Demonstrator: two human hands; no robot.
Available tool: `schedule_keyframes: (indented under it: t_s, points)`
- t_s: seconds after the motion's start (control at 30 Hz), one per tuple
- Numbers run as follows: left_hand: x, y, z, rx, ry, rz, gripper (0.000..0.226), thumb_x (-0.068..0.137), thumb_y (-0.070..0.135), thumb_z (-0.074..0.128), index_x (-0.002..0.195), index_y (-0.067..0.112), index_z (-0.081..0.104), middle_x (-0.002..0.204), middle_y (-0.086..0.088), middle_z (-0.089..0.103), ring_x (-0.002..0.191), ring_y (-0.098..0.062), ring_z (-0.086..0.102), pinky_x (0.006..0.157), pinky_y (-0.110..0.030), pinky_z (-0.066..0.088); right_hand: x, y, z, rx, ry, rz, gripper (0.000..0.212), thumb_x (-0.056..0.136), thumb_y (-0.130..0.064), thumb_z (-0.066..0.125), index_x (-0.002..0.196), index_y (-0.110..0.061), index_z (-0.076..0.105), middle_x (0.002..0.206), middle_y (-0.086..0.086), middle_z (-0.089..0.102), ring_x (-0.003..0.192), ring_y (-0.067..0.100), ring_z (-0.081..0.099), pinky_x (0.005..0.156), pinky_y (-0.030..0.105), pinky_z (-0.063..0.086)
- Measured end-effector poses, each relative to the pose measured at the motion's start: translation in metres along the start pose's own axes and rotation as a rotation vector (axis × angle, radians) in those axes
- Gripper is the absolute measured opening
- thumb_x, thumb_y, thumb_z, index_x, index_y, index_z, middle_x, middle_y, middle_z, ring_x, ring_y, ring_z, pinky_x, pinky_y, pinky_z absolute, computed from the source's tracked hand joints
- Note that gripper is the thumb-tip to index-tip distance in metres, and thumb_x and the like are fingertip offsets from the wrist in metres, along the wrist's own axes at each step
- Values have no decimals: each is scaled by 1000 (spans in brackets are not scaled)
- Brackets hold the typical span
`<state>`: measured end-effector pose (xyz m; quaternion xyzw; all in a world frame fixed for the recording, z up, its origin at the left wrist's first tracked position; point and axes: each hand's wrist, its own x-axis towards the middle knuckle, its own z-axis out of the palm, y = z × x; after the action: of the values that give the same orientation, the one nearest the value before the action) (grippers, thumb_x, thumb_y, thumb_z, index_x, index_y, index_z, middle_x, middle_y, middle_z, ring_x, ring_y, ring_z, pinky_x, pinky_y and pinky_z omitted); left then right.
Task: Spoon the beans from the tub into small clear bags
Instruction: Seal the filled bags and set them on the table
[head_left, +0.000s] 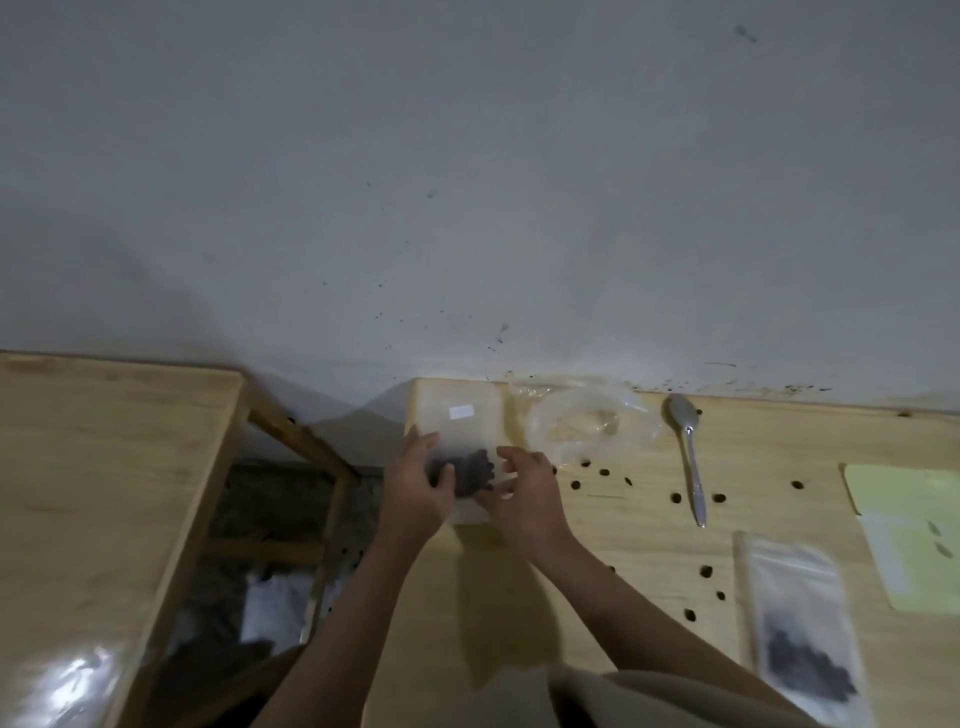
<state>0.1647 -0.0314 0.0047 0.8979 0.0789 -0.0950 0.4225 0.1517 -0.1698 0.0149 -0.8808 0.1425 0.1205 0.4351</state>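
Held a small clear bag (464, 457) up between both hands at the near-left corner of the pale wooden table (649, 551), with a dark clump of beans (470, 475) sagging in its lower half. Left hand (415, 493) gripped the bag's left side, thumb curled across the front over the beans, fingers behind the film. Right hand (527, 491) pinched the bag's lower right edge, fingertips bent toward the plastic; how firmly, could not tell through the blur. Looked like sealing or settling a filled bag rather than scooping. Lay idle at one o'clock from the hands: a metal spoon (688, 457), smooth and shiny, bowl pointing away, nobody touching it. Sat between bag and spoon, at about one o'clock and close: a round, thin-walled, see-through tub (576, 421) on crinkled plastic, too pale to say whether any beans remained inside. Already finished, by the look of it: a second bag (802, 629) flat on the table at four o'clock, beans dark at its near end. Scattered loose across the wood from two to five o'clock: a dozen or so stray beans (675, 497), small, dark and oval. At three o'clock, at the table's far right: a pale green sheet (914, 540), flat and matte. At least two bags holding beans, then; number left, impossible to judge.
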Motion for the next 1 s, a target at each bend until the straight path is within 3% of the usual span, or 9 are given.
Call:
schedule_keyframes:
  t_s: [0.23, 0.3, 0.37, 0.5, 0.6, 0.8, 0.9, 1.0]
  points:
    - [11, -9, 12, 87, 22, 7, 48, 87, 20, 65, 130, 7, 51, 141, -22, 42, 125, -41, 44, 100, -50, 45, 9, -2, 0, -140, -71, 31, 61, 81, -28, 66, 135, -16, 41, 131, 7, 39, 113, 24, 51, 95, 31, 47]
    - [2, 0, 11, 72, 77, 15, 49, 88, 18, 64, 133, 7, 49, 147, -20, 34, 132, -38, 38, 105, -38, 40, 1, 3, -3, -142, -69, 21, 60, 83, -31, 66, 135, -18, 41, 130, 6, 39, 114, 24, 50, 95, 33, 48]
    - [-11, 9, 12, 40, 138, 39, 48, 88, 16, 64, 133, 6, 50, 150, -18, 31, 135, -35, 34, 100, -26, 34, -12, 11, -10, -98, -62, 2, 56, 84, -31, 66, 134, -19, 43, 127, 5, 41, 111, 22, 51, 94, 30, 47]
    - [-47, 28, 26, 5, 130, 96, 48, 89, 18, 63, 135, 11, 49, 151, -10, 31, 138, -24, 31, 105, -25, 28, -48, 36, -35, -33, 21, -41, 43, 85, -27, 65, 126, -19, 54, 118, 0, 48, 101, 15, 55, 84, 17, 45]
    - [-76, 49, 47, -29, 47, 127, 46, 91, 20, 61, 135, 16, 48, 149, -4, 34, 137, -16, 31, 105, -21, 25, -75, 67, -63, 15, 148, -10, 32, 85, -22, 66, 116, -17, 60, 106, -3, 52, 90, 9, 56, 68, 4, 39]
    - [-137, 92, 111, -62, -228, 270, 39, 92, 22, 58, 131, 20, 53, 135, 5, 44, 124, -2, 38, 102, -15, 28, -126, 145, -133, 34, 410, 211, 35, 84, -24, 68, 113, -6, 61, 109, 9, 63, 91, 20, 61, 78, 30, 50]
    - [-162, 114, 146, -70, -343, 271, 38, 92, 23, 59, 129, 18, 54, 129, 4, 48, 120, -6, 44, 97, -13, 29, -140, 179, -170, -27, 432, 296, 39, 83, -23, 68, 115, -2, 61, 110, 15, 63, 93, 27, 63, 76, 28, 45]
    - [-174, 131, 182, -36, -435, 183, 44, 92, 27, 58, 134, 17, 49, 131, 2, 47, 119, -9, 45, 97, -17, 33, -144, 209, -201, -57, 414, 388, 44, 84, -24, 65, 121, -2, 57, 115, 18, 58, 101, 32, 59, 82, 34, 47]
